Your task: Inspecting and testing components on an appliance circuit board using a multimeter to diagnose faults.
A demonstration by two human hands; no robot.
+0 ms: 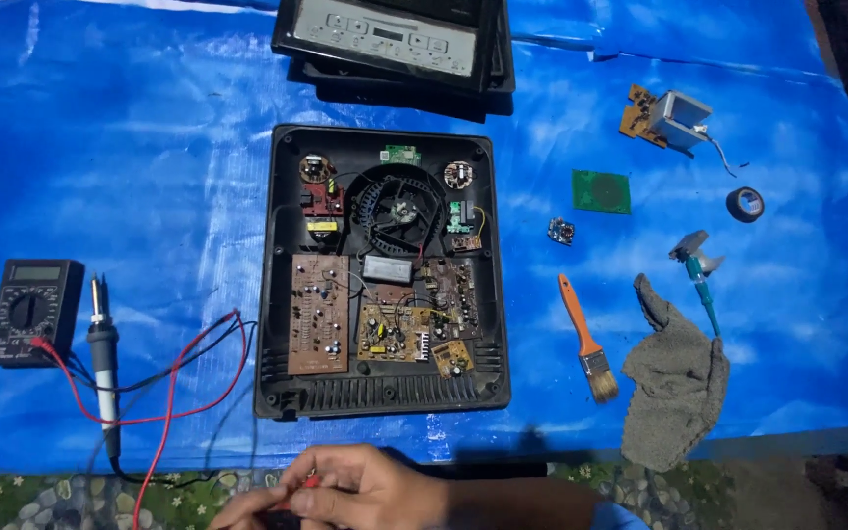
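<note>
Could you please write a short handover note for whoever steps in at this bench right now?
Hands: one hand shows at the near edge, fingers closed around a red-tipped probe; which hand it is, and the other, cannot be told.
Things: opened appliance base sits mid-tarp, boards and fan exposed; its top panel lies behind. Multimeter and soldering iron to the left; brush, cloth, tape roll right.
Done: cover off.
Left: boards untouched by the probe.

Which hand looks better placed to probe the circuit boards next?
Likely the right hand: it sits just below the open casing, pinching what looks like a red probe. The left hand is out of view.
</note>
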